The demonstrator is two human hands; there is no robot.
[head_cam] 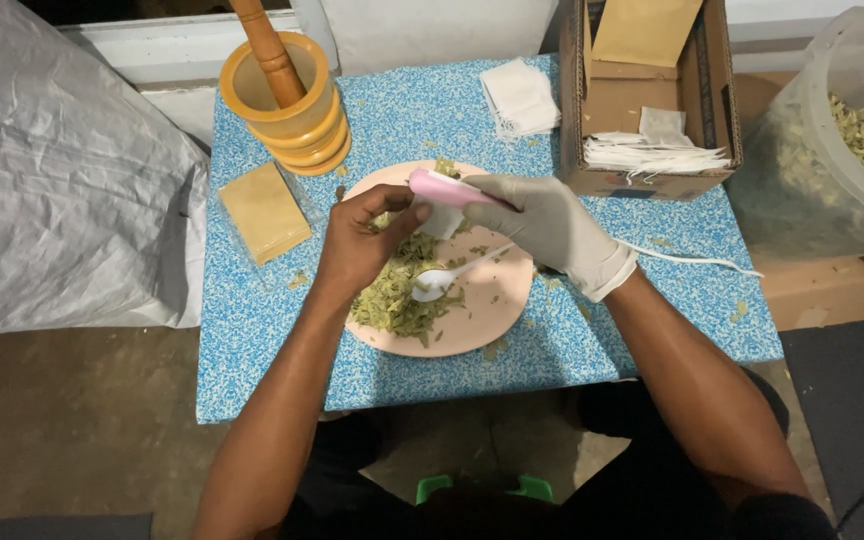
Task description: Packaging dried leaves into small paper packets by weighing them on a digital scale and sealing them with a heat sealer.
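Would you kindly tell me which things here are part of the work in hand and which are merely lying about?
In use:
left hand
gloved right hand
pink sealer
small white bag
pink plate
dried leaves
white spoon

Lying about:
yellow mortar with pestle
cardboard box
stack of white bags
tan packet

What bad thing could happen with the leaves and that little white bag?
The left hand and gloved right hand hold a small white bag and a pink tool above the pink plate. If the bag tips, dried leaves might spill past the plate, where bits already lie on the blue table. A forearm could also nudge the white spoon and scatter more leaves.
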